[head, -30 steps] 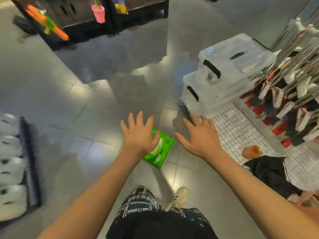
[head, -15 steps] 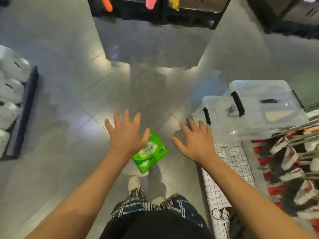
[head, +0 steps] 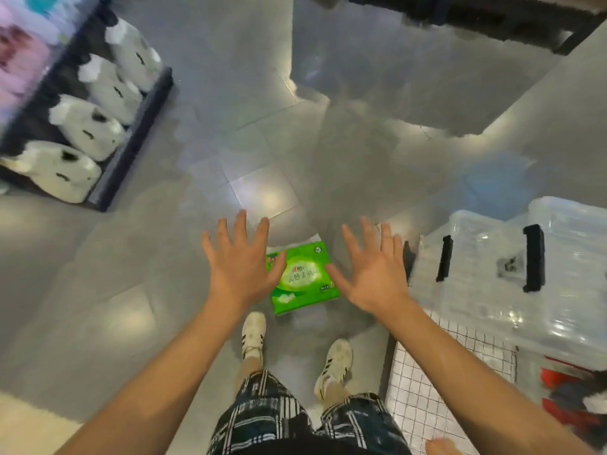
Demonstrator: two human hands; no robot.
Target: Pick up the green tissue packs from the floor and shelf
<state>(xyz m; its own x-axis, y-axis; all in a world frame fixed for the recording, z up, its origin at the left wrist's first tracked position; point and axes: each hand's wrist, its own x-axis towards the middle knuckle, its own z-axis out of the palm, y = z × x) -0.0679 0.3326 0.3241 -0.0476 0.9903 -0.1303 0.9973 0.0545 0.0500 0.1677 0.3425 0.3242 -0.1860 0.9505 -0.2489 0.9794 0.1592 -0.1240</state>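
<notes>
Left hand [head: 241,269] spread wide, fingers straight, holds nothing; hovers w/ thumb over left edge of flat square green plastic-wrapped tissue pack [head: 303,279]. Right hand [head: 372,274] also fully splayed, empty, thumb tip at pack's right edge; contact unclear. Pack lies flat on glossy grey tiled floor [head: 262,142], just ahead of two white sneakers [head: 253,336]. Clear ribbed plastic storage boxes w/ black handles [head: 492,274] to the right; soft white wrapped paper packs on dark shelf [head: 85,123] far left.

Open floor [head: 230,152] ahead; clear bins [head: 512,277] block right, shelf [head: 131,139] far left
</notes>
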